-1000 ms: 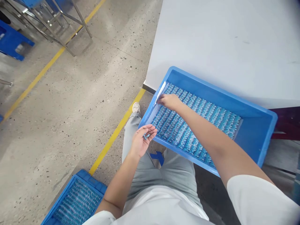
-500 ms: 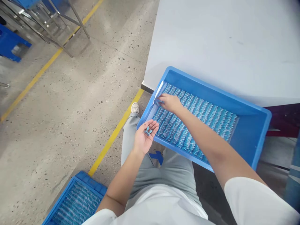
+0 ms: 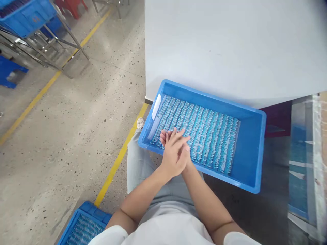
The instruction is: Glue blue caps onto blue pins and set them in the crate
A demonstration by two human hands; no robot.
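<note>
My hands are pressed together above the near side of a blue plastic crate [image 3: 250,156]. On top is my left hand [image 3: 175,154], its fingers stretched out and spread. Beneath it lies my right hand [image 3: 163,135], mostly covered; its visible fingertips are extended past the left hand. Whether any small blue pieces lie between the palms is hidden. Rows of small blue pieces [image 3: 204,132] lie tightly set on the crate's bottom. A white strip [image 3: 156,106] stands at the crate's left end.
The crate rests partly on the white table's [image 3: 217,41] near edge. Below left, a second blue crate [image 3: 95,212] holds similar rows. A metal-legged stand [image 3: 61,44] with a blue bin [image 3: 33,18] is at upper left. A yellow line [image 3: 114,173] crosses the floor.
My right hand has left the crate's left end and met my left hand. The left palm, which showed small blue pieces, is now turned down. The view has shifted.
</note>
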